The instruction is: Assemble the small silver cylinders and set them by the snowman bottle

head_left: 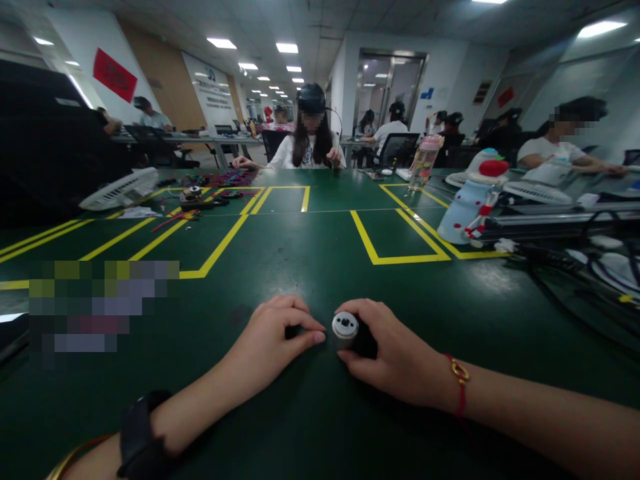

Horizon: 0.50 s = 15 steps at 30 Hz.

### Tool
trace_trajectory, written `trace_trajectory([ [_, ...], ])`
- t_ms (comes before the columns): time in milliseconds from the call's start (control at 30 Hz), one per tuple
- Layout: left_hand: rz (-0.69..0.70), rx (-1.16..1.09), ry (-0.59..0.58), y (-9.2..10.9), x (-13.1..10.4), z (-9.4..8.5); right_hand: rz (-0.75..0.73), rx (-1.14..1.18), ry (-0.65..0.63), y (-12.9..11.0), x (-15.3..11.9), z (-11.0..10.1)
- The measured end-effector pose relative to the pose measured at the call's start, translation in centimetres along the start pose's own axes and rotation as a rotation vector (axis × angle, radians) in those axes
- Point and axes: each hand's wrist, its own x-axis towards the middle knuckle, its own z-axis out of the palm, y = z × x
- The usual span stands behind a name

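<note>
Closest to the camera, a black watch band [143,433] is circling our left wrist, with a gold bracelet [75,460] sitting beside it. Our left hand [280,327] is hovering or resting just left of a silver-topped metal cylinder [345,325]; thumb and index fingertips are meeting, and we cannot tell whether anything small is hiding between them. With our right hand [395,347] we are clamping the cylinder, the thumb pressing its near side and the fingers its far side. It is standing upright, its holed face pointing up, in front of us between our hands. A red cord bracelet [461,385] is wrapping our right wrist. Beyond, yellow tape [410,260] is marking the green tabletop [285,250]. Far right, a snowman-shaped figure [457,207] and a pink-lidded bottle [424,163] are standing; black cables [560,310] are tangling nearer. Far left, red and black wires [233,178] are lying near a white fan [120,190]. Across from us, a person [310,150] is sitting.
</note>
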Motion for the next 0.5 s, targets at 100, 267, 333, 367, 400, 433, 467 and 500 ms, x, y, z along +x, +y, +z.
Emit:
trace_trajectory([
  [100, 0.007, 0.069, -0.035, -0.2, 0.1, 0.5, -0.019, -0.011, 0.009, 0.0, 0.0, 0.2],
  [267, 0.0, 0.0, -0.028, 0.3, 0.1, 0.2, 0.007, 0.043, 0.039, 0.2, 0.1, -0.1],
  [333, -0.04, -0.077, 0.019, 0.4, 0.1, -0.4, 0.068, 0.01, 0.123, 1.4, 0.6, -1.6],
  [367, -0.076, -0.108, 0.06, 0.3, 0.1, -0.8, 0.109, -0.048, 0.181, 2.4, 0.8, -2.9],
  [400, -0.123, -0.128, 0.112, 0.1, 0.2, -1.3, 0.163, -0.135, 0.246, 3.7, 1.1, -4.4],
  [433, -0.177, -0.14, 0.173, -0.2, 0.3, -1.8, 0.231, -0.245, 0.307, 5.2, 1.3, -6.2],
  [467, -0.231, -0.149, 0.236, -0.6, 0.4, -2.3, 0.305, -0.363, 0.36, 6.9, 1.4, -8.1],
  [500, -0.283, -0.164, 0.295, -1.1, 0.5, -2.7, 0.392, -0.48, 0.399, 8.8, 1.3, -10.0],
])
